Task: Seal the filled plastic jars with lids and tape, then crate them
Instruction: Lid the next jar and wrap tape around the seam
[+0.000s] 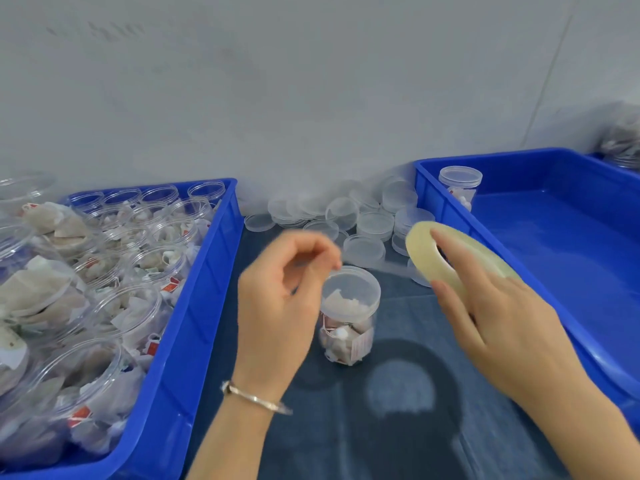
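A clear plastic jar [348, 327] filled with tea bags stands on the dark cloth in the middle, a clear lid [351, 287] on top. My left hand [287, 292] hovers just left of the lid, thumb and forefinger pinched, apparently on the free end of a clear tape strip; the hand is blurred. My right hand [491, 306] grips a yellowish tape roll [446, 254], fingers through its core, right of the jar. One lidded jar [460, 187] stands in the far corner of the right blue crate [512, 258].
The left blue crate [194, 327] holds several open jars of tea bags. A pile of loose clear lids [349, 216] lies behind the jar by the grey wall. Another blue bin with bagged goods [621, 143] is at the far right.
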